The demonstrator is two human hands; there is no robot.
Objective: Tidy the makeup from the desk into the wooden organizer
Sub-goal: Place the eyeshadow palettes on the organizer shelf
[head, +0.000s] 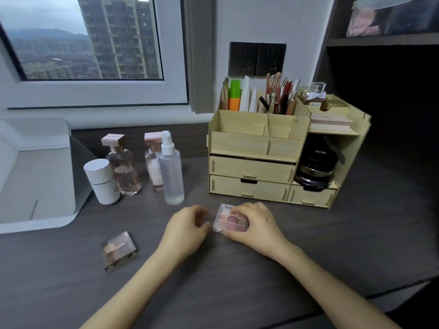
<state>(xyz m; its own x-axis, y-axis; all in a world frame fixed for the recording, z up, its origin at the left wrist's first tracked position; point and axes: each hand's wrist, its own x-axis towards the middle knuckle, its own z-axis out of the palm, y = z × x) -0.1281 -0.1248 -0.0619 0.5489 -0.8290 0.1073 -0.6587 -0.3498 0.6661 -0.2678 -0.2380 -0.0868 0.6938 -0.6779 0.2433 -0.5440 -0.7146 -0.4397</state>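
Observation:
A clear pink eyeshadow palette (226, 218) lies on the dark desk in front of the wooden organizer (251, 148). My right hand (255, 223) grips its right side with curled fingers and thumb. Just left of it, my left hand (187, 225) hovers with loosely curled fingers, holding nothing. A brown palette (118, 250) lies further left on the desk. Two perfume bottles (123, 167) (153, 160), a clear spray bottle (171, 169) and a white cylinder bottle (101, 181) stand behind it.
The organizer holds brushes and tubes on top, a black jar (314, 167) in its right bay and drawers at the front. A white box (33, 172) sits at the far left. A dark shelf unit stands at the right.

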